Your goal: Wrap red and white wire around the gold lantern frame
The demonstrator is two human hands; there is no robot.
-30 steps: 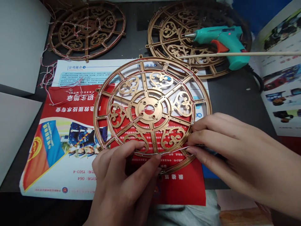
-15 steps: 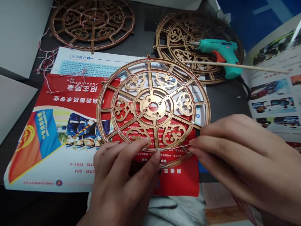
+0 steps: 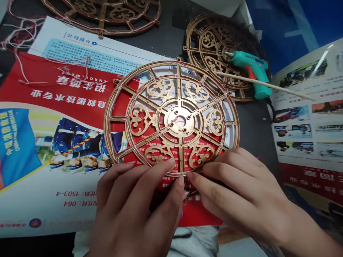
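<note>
A round bronze-coloured openwork frame with scroll ornaments lies tilted in front of me. Thin white and reddish wire runs along its rings. My left hand grips the near rim, thumb and index finger close to the bottom spoke. Beside that thumb, the fingertips of my right hand press at the inner ring where the wire lies. Its other fingers are curled over the near right rim. Both hands cover much of the frame's near edge.
Beneath the frame are printed leaflets. Similar round frames lie at the back left and back right. A teal glue gun and a thin wooden stick rest by the latter. Loose wires tangle at left; an upright brochure stands right.
My right hand has moved left along the near rim to beside my left thumb, bringing the wire against the ring. My left hand keeps its hold; the camera view has shifted.
</note>
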